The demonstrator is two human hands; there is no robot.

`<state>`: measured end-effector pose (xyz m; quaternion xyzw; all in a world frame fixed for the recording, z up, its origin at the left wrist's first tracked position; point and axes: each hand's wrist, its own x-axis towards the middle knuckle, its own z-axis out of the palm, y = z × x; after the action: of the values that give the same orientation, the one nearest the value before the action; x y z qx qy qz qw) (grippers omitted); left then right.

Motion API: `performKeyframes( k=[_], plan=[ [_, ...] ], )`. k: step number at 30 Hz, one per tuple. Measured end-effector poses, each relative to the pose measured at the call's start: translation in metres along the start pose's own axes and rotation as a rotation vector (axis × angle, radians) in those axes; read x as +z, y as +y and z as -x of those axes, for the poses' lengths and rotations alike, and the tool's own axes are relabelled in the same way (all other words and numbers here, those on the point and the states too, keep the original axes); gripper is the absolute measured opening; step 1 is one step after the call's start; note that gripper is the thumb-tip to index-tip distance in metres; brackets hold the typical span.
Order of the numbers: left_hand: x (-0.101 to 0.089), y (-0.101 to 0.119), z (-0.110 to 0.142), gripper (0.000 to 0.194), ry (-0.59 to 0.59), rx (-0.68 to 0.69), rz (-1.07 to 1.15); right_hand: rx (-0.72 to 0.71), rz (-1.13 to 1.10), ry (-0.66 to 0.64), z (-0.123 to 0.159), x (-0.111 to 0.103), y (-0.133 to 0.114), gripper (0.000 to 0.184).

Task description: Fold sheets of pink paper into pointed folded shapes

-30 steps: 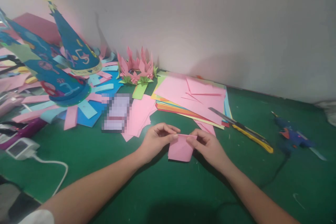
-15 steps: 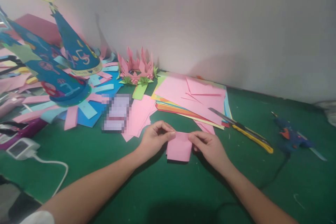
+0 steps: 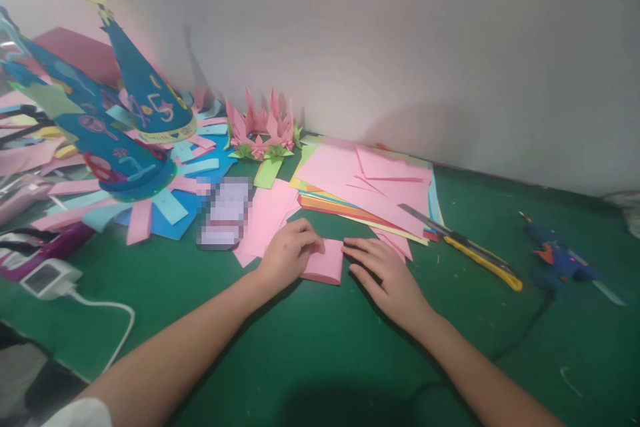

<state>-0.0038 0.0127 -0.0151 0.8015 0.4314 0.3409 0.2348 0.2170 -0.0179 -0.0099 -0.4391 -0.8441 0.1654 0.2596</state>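
Note:
A folded pink paper (image 3: 327, 261) lies flat on the green table, its front fold slightly rounded. My left hand (image 3: 290, 253) bends over its left side with curled fingers holding it down; the thumb is mostly hidden. At the right edge is my right hand (image 3: 387, 273), fingers stretched out and the tips beside or just touching the paper; nothing shows in its grasp. Just behind the hands, loose pink paper pieces (image 3: 267, 217) lie on the left, and a stack of coloured paper (image 3: 370, 173) lies farther back.
A yellow utility knife (image 3: 465, 250), blade out, rests partly on the stack. Right of it lies a blue glue gun (image 3: 563, 253) with a cord. A blurred phone (image 3: 225, 213), a pink paper crown (image 3: 260, 127), blue cone hats (image 3: 143, 80) and a white charger (image 3: 50, 278) occupy the left.
The pink paper has come down flat onto the table, slightly left and away from me. My right hand has let go and straightened its fingers; the left has shifted over the paper.

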Motion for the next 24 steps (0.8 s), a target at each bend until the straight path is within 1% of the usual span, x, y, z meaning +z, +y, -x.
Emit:
performKeyframes(
  k=[4, 6, 9, 12, 16, 20, 24],
  plan=[
    [-0.002, -0.007, -0.002, 0.025, -0.051, 0.091, -0.084, -0.035, 0.087, -0.046, 0.000, 0.000, -0.001, 0.032],
    [-0.003, -0.008, -0.002, 0.024, -0.076, 0.112, -0.098, -0.054, 0.110, -0.051, 0.000, -0.001, -0.002, 0.031],
    [-0.005, -0.007, -0.003, 0.025, -0.119, 0.091, -0.074, -0.103, 0.147, -0.059, -0.001, -0.005, -0.006, 0.029],
    [-0.007, -0.007, -0.004, 0.027, -0.163, 0.068, -0.057, -0.187, 0.176, -0.109, -0.002, -0.008, -0.012, 0.028],
    [-0.011, -0.012, -0.006, 0.028, -0.221, 0.058, -0.026, -0.277, 0.161, -0.134, -0.001, -0.007, -0.016, 0.028],
    [-0.019, -0.016, -0.008, 0.029, -0.288, 0.083, 0.046, -0.277, 0.137, -0.127, 0.001, -0.003, -0.014, 0.030],
    [-0.027, -0.012, -0.010, 0.034, -0.342, 0.099, 0.059, -0.268, 0.139, -0.134, 0.002, -0.001, -0.012, 0.031]
  ],
)
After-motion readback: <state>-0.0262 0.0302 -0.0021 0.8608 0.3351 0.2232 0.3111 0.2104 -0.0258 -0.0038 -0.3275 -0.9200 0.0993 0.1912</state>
